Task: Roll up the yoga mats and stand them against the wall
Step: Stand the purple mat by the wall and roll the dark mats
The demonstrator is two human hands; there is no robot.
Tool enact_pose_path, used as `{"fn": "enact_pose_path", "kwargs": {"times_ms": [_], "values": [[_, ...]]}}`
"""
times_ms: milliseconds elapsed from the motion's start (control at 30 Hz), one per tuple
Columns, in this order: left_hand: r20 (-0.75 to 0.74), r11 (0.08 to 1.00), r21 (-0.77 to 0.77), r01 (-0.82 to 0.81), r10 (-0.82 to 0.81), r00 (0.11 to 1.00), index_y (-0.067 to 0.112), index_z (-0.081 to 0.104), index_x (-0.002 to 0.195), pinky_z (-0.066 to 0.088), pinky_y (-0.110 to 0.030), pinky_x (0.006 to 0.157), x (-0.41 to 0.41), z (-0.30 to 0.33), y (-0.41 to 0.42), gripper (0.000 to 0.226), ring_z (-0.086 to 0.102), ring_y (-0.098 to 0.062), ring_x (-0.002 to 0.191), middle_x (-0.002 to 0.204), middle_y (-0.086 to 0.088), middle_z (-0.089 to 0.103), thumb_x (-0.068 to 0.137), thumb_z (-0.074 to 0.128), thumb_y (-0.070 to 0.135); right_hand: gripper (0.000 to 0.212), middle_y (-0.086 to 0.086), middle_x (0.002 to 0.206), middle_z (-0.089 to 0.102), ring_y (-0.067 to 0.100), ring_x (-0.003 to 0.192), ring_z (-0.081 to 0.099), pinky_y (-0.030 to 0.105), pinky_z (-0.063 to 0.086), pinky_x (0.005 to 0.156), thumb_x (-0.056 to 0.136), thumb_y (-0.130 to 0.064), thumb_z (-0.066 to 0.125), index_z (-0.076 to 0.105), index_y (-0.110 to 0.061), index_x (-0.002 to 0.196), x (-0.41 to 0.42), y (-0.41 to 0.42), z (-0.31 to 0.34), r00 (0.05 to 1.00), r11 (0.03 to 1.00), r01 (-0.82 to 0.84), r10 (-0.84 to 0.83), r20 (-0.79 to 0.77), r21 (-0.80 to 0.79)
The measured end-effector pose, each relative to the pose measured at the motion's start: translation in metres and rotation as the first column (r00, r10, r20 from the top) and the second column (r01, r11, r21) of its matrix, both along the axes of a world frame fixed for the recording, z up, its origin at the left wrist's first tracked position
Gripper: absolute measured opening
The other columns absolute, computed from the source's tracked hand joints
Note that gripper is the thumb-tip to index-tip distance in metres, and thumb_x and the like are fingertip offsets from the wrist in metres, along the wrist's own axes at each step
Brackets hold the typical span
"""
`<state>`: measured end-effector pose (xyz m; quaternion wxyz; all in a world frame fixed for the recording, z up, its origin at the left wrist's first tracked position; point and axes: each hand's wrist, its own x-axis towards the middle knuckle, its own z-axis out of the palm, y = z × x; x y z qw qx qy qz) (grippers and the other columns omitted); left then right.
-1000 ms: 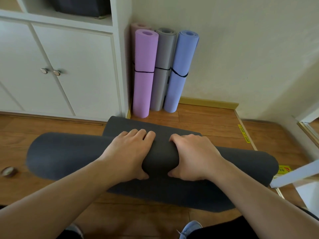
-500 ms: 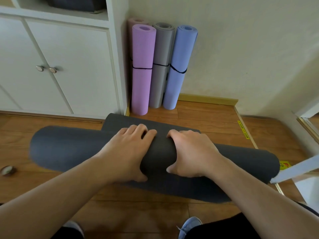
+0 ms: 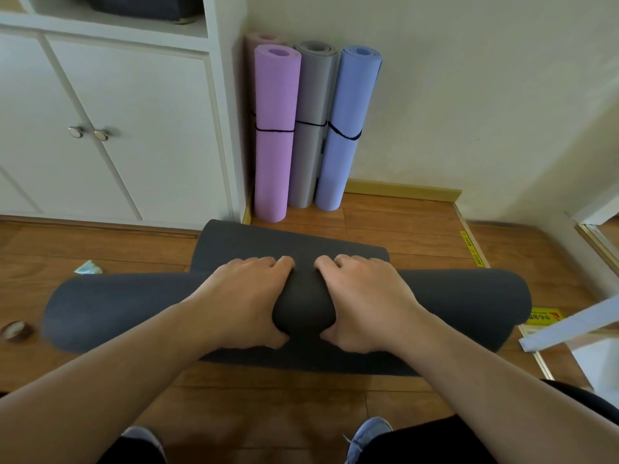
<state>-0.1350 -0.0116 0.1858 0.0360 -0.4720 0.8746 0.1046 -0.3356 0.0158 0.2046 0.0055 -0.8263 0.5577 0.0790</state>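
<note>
A dark grey yoga mat (image 3: 120,309) lies across the wooden floor as a thick roll, with a short unrolled flap (image 3: 268,239) still flat toward the wall. My left hand (image 3: 244,303) and my right hand (image 3: 365,303) grip the middle of the roll side by side, fingers curled over its far side and thumbs underneath. Against the wall in the corner stand rolled mats: a purple mat (image 3: 273,135), a grey mat (image 3: 310,128) and a blue mat (image 3: 341,128), each bound by a black band. A pink mat (image 3: 259,39) peeks out behind the purple one.
A white cabinet (image 3: 100,128) with two knobs fills the left. A roll of tape (image 3: 15,329) and a crumpled scrap (image 3: 87,267) lie on the floor at left. A white bar (image 3: 569,324) and a yellow sticker (image 3: 542,316) sit at right. My shoes (image 3: 366,437) show below.
The roll has turned further toward the wall, leaving a shorter flat flap. Both hands moved forward with it and closer together. A crumpled scrap has come into view at left.
</note>
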Motion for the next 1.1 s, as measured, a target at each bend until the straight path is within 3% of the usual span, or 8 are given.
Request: {"fn": "enact_pose_path", "kwargs": {"times_ms": [100,200,367,533,700,800,933,1100], "values": [[0.049,0.987,-0.156,0.037,-0.03,0.998,0.03,0.02,0.156,0.042,-0.039,0.116,-0.004,-0.01,0.006,0.122,0.046,-0.018,0.134,0.147,0.007,0.041,0.062,0.083,0.074,0.087,-0.008,0.112,0.062,0.019,0.099,0.063,0.043,0.058,0.083,0.066,-0.069,0.083,0.044,-0.032,0.134,-0.002,-0.004,0.006,0.997,0.996,0.066,-0.068,0.029,0.061],[0.063,0.973,-0.227,0.045,-0.031,0.998,0.026,0.03,0.147,0.048,-0.039,0.107,-0.01,-0.013,0.006,0.107,0.054,-0.019,0.124,0.137,0.006,0.051,0.065,0.085,0.068,0.086,-0.009,0.112,0.061,0.018,0.1,0.064,0.042,0.057,0.086,0.067,-0.07,0.082,0.042,-0.033,0.134,-0.003,-0.002,0.006,0.995,0.99,0.072,-0.08,0.059,0.12],[0.009,0.995,-0.096,0.015,-0.014,1.0,0.032,0.038,0.133,0.055,-0.034,0.089,-0.005,-0.002,-0.002,0.087,0.061,-0.013,0.109,0.123,0.013,0.059,0.069,0.085,0.066,0.127,0.008,0.15,0.04,0.032,0.137,0.044,0.048,0.039,0.117,0.068,-0.065,0.088,0.013,-0.021,0.16,0.006,0.012,-0.002,0.997,1.0,0.013,-0.015,-0.073,-0.024],[-0.017,1.0,0.029,0.003,-0.003,1.0,0.039,0.036,0.14,0.053,-0.036,0.099,0.001,-0.001,-0.005,0.09,0.057,-0.01,0.115,0.129,0.016,0.057,0.069,0.084,0.069,0.099,0.002,0.129,0.06,0.026,0.116,0.06,0.043,0.051,0.098,0.07,-0.062,0.088,0.036,-0.023,0.145,0.004,0.004,-0.009,1.0,0.997,-0.017,0.016,-0.016,-0.072],[0.038,0.988,-0.145,0.043,-0.037,0.999,0.03,0.024,0.154,0.043,-0.038,0.114,-0.003,-0.014,0.002,0.119,0.047,-0.017,0.131,0.145,0.007,0.042,0.062,0.085,0.072,0.094,-0.006,0.117,0.063,0.02,0.103,0.064,0.042,0.057,0.085,0.069,-0.071,0.082,0.041,-0.029,0.141,-0.002,-0.001,-0.002,0.998,0.998,0.058,-0.058,0.024,0.01],[0.027,0.987,-0.155,0.036,-0.033,0.999,0.029,0.033,0.139,0.051,-0.037,0.101,-0.008,-0.014,0.003,0.098,0.057,-0.016,0.117,0.131,0.009,0.054,0.065,0.088,0.064,0.1,-0.004,0.123,0.06,0.021,0.109,0.062,0.042,0.055,0.093,0.067,-0.07,0.084,0.036,-0.029,0.145,-0.003,0.001,-0.002,0.997,0.996,0.065,-0.067,0.035,0.065],[-0.01,1.0,-0.028,0.005,-0.005,1.0,0.032,0.033,0.129,0.056,-0.034,0.086,-0.006,-0.004,-0.001,0.089,0.059,-0.011,0.1,0.118,0.013,0.059,0.066,0.088,0.064,0.122,0.005,0.145,0.043,0.028,0.133,0.046,0.045,0.041,0.114,0.066,-0.067,0.089,0.021,-0.022,0.157,0.004,0.011,-0.003,0.999,1.0,-0.001,0.0,-0.048,-0.026],[-0.014,0.996,0.092,0.009,-0.008,1.0,0.038,0.033,0.132,0.054,-0.034,0.091,-0.003,-0.003,-0.001,0.089,0.057,-0.01,0.108,0.122,0.015,0.056,0.067,0.086,0.068,0.1,0.002,0.133,0.056,0.025,0.122,0.057,0.042,0.05,0.101,0.071,-0.061,0.088,0.036,-0.022,0.148,0.006,0.006,-0.008,1.0,1.0,-0.016,0.016,-0.014,-0.008]]}}
